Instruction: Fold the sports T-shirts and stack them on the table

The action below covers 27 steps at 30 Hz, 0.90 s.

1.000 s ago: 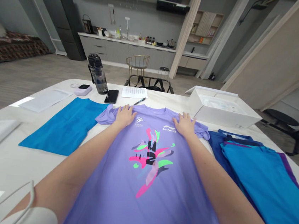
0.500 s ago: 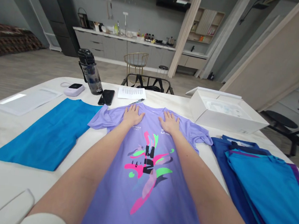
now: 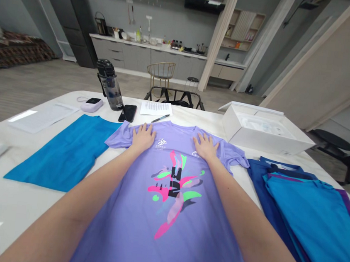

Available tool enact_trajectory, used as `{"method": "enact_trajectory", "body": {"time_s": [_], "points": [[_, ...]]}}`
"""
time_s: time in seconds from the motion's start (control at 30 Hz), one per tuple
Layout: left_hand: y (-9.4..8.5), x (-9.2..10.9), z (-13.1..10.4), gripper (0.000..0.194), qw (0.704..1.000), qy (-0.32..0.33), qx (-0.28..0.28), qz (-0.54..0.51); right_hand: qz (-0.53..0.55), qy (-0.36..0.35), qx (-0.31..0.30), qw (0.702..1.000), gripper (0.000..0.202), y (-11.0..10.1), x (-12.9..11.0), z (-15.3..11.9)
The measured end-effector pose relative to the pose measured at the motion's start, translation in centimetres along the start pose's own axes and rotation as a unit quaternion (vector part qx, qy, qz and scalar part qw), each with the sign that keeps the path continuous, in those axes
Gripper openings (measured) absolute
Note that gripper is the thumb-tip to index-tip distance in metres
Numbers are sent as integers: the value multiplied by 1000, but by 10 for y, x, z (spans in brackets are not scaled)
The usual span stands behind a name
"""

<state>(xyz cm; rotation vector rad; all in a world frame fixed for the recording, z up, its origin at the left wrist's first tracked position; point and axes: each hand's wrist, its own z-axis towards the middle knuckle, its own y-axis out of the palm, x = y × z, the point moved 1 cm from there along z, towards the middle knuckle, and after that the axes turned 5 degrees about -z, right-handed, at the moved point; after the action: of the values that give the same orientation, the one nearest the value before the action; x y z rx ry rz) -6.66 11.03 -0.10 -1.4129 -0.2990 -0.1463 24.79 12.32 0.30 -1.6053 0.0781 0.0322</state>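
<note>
A purple T-shirt (image 3: 166, 213) with a bright pink, green and black print lies spread on the white table, its collar toward the far edge. My left hand (image 3: 143, 137) rests flat on its left shoulder area, fingers apart. On the right side of the chest, my right hand (image 3: 205, 146) also lies flat with spread fingers. Neither hand grips anything. A folded blue cloth (image 3: 66, 153) is left of the shirt, next to its left sleeve. Right of the shirt is a stack of blue and purple garments (image 3: 312, 220).
Behind the shirt are a pen (image 3: 160, 118), a printed paper (image 3: 156, 108), a phone (image 3: 127, 113), a dark bottle (image 3: 112, 87) and a lilac device (image 3: 92, 105). An open white box (image 3: 264, 130) stands at the back right. A plastic sleeve (image 3: 43, 117) lies far left.
My left hand has moved left across the shirt, uncovering a white logo. My right hand has shifted slightly right and nearer to me. The view has shifted a little.
</note>
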Motion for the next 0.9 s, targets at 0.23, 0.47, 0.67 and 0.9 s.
{"method": "enact_trajectory", "body": {"time_s": [0.23, 0.47, 0.67, 0.9], "points": [[-26, -51, -9, 77, 991, -128, -35, -4, -13, 7, -29, 999, 75, -2, -5, 3], [-36, -82, -4, 69, 985, -145, 50, 80, -17, -1, -19, 1000, 75, 1, -2, 4], [-52, -70, -7, 64, 990, -5, 120, 77, 42, 2, 35, 998, 73, 3, -2, 5], [-19, 9, -13, 60, 983, 151, -101, 16, 69, 42, 188, 979, 55, -16, 47, -15]]}}
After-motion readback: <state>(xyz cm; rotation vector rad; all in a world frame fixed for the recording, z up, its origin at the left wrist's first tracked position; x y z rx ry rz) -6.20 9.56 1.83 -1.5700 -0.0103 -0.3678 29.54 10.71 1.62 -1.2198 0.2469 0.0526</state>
